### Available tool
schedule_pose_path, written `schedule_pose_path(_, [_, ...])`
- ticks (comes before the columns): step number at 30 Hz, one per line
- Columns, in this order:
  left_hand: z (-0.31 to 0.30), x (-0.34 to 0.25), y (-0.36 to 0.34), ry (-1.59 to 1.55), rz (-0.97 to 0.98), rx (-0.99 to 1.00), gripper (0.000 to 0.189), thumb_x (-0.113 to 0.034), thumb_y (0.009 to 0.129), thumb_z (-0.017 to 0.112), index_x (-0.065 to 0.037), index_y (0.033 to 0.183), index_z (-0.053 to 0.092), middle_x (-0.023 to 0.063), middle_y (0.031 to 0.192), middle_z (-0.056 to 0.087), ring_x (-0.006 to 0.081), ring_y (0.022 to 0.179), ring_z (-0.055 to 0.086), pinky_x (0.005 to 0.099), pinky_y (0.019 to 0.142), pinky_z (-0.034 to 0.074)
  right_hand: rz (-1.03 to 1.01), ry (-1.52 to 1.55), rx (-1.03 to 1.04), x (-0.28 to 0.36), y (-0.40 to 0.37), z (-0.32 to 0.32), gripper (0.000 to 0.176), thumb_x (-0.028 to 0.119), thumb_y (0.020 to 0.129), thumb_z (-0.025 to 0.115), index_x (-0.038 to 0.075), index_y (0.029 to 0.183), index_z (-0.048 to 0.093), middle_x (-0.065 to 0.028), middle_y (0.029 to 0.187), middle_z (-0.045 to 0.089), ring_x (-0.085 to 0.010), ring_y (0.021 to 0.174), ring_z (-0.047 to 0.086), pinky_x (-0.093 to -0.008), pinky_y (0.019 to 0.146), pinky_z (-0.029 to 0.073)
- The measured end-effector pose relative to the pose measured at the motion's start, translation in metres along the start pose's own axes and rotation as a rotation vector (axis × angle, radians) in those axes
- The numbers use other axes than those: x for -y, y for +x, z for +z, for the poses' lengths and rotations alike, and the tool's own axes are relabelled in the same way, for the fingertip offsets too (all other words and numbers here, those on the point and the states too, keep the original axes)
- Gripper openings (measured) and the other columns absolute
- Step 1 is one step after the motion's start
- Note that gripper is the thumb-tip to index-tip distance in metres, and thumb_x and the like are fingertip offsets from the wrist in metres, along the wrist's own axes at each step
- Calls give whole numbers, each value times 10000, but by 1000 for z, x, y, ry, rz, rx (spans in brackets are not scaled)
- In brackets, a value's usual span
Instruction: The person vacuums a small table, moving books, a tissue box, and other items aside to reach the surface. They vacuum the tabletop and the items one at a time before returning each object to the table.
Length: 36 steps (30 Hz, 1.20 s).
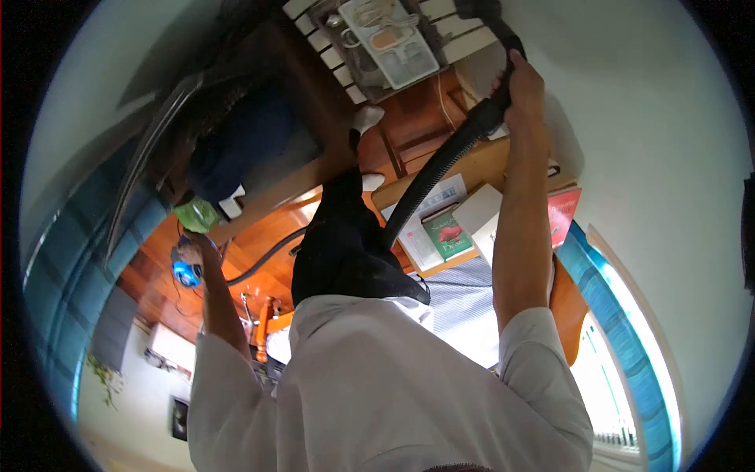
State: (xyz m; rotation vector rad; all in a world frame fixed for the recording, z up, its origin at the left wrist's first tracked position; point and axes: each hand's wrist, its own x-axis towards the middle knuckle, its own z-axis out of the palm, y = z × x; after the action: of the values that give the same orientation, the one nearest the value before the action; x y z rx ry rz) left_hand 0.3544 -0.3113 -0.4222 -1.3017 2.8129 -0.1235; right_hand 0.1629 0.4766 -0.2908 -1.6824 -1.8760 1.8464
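Observation:
My right hand [525, 86], raised at the upper right beside the wall, is wrapped round the black handle end of a ribbed vacuum hose [440, 167]. A dark nozzle [478, 8] lies beyond it at the top edge. From the handle the hose runs down to my dark trousers, where it passes out of sight. Low on the left, my left hand [190, 250] is closed on a blue vacuum cleaner body [187, 274], partly hidden by the fingers. A thinner-looking black stretch of hose [271, 256] curves between that side and my legs.
A wooden desk [472, 165] on the right bears papers, a green book [448, 234] and a red book [562, 211]. At the top, a white tray [409, 67] sits on a slatted surface. A dark wooden piece of furniture [271, 197] stands left, with a green packet [197, 214].

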Motion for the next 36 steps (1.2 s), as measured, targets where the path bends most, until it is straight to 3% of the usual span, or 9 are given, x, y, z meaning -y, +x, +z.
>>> schedule_pose_path(2, [-40, -70, -38, 18, 228, -241, 585, -512, 989, 611, 29, 1206, 580, 249, 1107, 586, 422, 1072, 558, 555, 910, 460, -12, -7, 13, 1, 6, 4, 251, 296, 1037, 608, 49, 995, 587, -64, 730, 575, -185, 573, 558, -365, 522, 480])
schedule_pose_path(6, [-129, -229, -146, -513, 906, -66, 496, -408, 998, 646, -22, 1309, 611, 218, 1209, 603, 400, 1143, 541, 530, 988, 410, -1, 34, 9, -19, 44, 12, 269, 306, 1039, 601, 46, 976, 577, -79, 719, 570, -199, 571, 560, -374, 523, 483])
schedule_pose_path(12, [-158, -476, -241, -810, 1363, 44, 406, -274, 1028, 614, -67, 1376, 587, 163, 1315, 573, 370, 1269, 476, 556, 1066, 341, 157, 11, -114, -54, 38, -43, 313, 335, 1046, 594, 38, 950, 575, -79, 685, 558, -203, 552, 552, -372, 510, 480])
schedule_pose_path(18, [-13, -691, -272, -522, 1654, -21, 446, -304, 976, 641, -48, 1339, 620, 219, 1308, 641, 390, 1206, 617, 557, 1049, 457, 176, -50, -187, -44, -23, -78, 284, 321, 1038, 595, 51, 954, 580, -47, 676, 544, -178, 524, 537, -355, 490, 474])
schedule_pose_path(20, [16, -711, -274, -448, 1693, -61, 427, -318, 978, 621, -38, 1299, 651, 210, 1273, 671, 381, 1173, 642, 558, 1030, 467, 108, -21, -167, -15, -26, -58, 277, 312, 1035, 596, 48, 953, 580, -40, 671, 542, -173, 518, 533, -351, 487, 472])
schedule_pose_path(22, [8, -723, -280, 10, 1669, 231, 340, -296, 937, 606, -62, 1135, 753, 173, 1141, 733, 322, 1142, 661, 575, 1107, 364, -25, -52, -69, -1, -5, -39, 271, 296, 1030, 596, 40, 944, 578, -35, 671, 545, -172, 511, 523, -347, 482, 466])
schedule_pose_path(24, [-8, -728, -281, 137, 1670, 300, 330, -302, 935, 580, -79, 1082, 773, 165, 1117, 745, 310, 1122, 675, 578, 1115, 353, -128, -43, -27, 7, 24, -16, 268, 282, 1031, 599, 24, 960, 584, -43, 680, 557, -171, 520, 521, -348, 483, 461])
schedule_pose_path(28, [-18, -729, -276, 307, 1706, 317, 326, -289, 936, 536, -98, 979, 796, 139, 1097, 763, 282, 1104, 692, 584, 1127, 324, -51, 206, 31, 19, 64, 28, 284, 276, 1028, 606, -5, 984, 604, -63, 691, 570, -176, 532, 527, -357, 486, 464])
schedule_pose_path(36, [2, -730, -260, 149, 1702, 272, 430, -332, 950, 506, -41, 1223, 666, 178, 1076, 769, 341, 984, 744, 579, 1154, 292, 35, -101, 170, 32, 62, 39, 302, 264, 1030, 601, -37, 1053, 599, -84, 685, 568, -181, 510, 530, -369, 458, 468])
